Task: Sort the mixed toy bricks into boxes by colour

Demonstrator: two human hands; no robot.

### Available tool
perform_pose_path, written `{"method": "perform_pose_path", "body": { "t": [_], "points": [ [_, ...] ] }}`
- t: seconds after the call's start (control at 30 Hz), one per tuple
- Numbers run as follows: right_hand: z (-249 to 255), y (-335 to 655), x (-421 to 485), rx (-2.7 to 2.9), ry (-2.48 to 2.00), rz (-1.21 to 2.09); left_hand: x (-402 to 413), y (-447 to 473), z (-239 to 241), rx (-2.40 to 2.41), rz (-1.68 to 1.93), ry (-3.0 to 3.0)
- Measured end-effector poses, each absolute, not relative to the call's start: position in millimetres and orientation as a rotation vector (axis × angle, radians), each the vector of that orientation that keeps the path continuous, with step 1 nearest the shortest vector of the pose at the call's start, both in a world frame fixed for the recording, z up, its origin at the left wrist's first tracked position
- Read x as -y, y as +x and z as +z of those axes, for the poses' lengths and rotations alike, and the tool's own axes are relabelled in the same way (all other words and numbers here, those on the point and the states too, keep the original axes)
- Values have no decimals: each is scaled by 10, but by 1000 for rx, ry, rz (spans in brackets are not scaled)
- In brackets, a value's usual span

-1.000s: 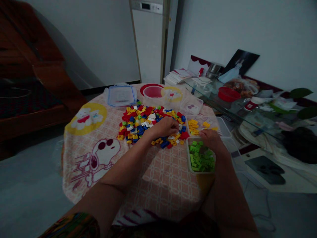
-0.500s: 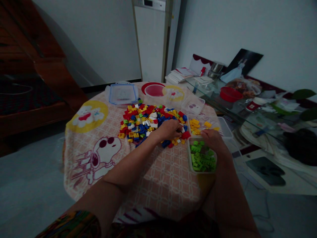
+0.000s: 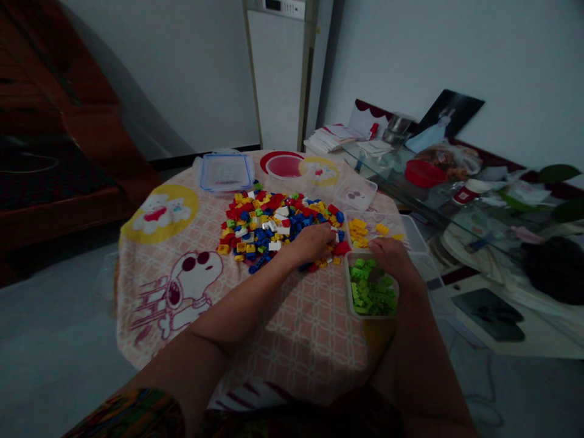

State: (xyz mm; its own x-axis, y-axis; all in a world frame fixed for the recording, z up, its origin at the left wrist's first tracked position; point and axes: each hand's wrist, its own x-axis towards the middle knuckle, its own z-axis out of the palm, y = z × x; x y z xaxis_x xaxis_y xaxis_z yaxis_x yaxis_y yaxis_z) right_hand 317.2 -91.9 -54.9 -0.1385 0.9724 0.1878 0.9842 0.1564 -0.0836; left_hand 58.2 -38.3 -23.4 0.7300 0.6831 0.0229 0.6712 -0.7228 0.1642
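A patterned tablecloth (image 3: 301, 328) covers the round table. On it spreads a heap of toy building bricks (image 3: 262, 222), mainly red, blue, yellow and white. At its right stand two clear plastic boxes: the nearer box (image 3: 348, 289) holds green bricks (image 3: 367, 295), the one behind it yellow bricks (image 3: 358, 228). The person's left hand (image 3: 314, 241) reaches into the heap's right side, fingers curled; the right hand (image 3: 389, 252) hangs over where the boxes meet, fingers bent. Whether either grips a brick cannot be told.
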Motion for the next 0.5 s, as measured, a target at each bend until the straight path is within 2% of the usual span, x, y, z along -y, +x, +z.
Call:
{"method": "perform_pose_path", "body": {
  "t": [0.17,0.37,0.5],
  "points": [
    [-535,3197,916,2199,-1853,-50,431,587,-187,-1112,103,2765],
    [-462,3042,929,2181,-1465,131,400,593,-238,-1085,152,2733],
    [-431,2988,932,2253,-1554,210,367,588,-291,-1080,180,2712]
  ]
}}
